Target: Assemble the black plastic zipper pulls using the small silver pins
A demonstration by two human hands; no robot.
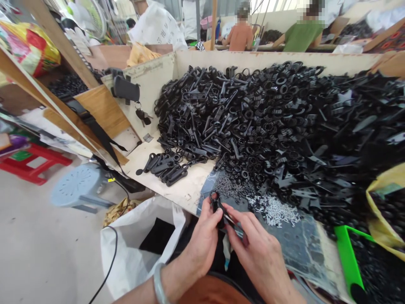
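Observation:
My left hand (207,232) is closed on a black plastic part (215,202) with a ring at its upper end, the thumb pressed on its body. My right hand (256,240) meets it at the lower end, fingers pinched around a slim dark piece with a shiny edge (230,218); its exact kind is partly hidden by the fingers. Just beyond the hands lie a heap of tiny dark pieces (230,188) and a pile of silver pins or screws (278,211). Several similar black parts (169,166) rest on the pale board to the left.
A large pile of black plastic parts (221,109) fills the wooden-walled bench. At right are a green bin (346,249) and a yellow sack (384,181). A white sack (123,249) stands below left, near a blue stool (76,183). Two people (240,36) are in the background.

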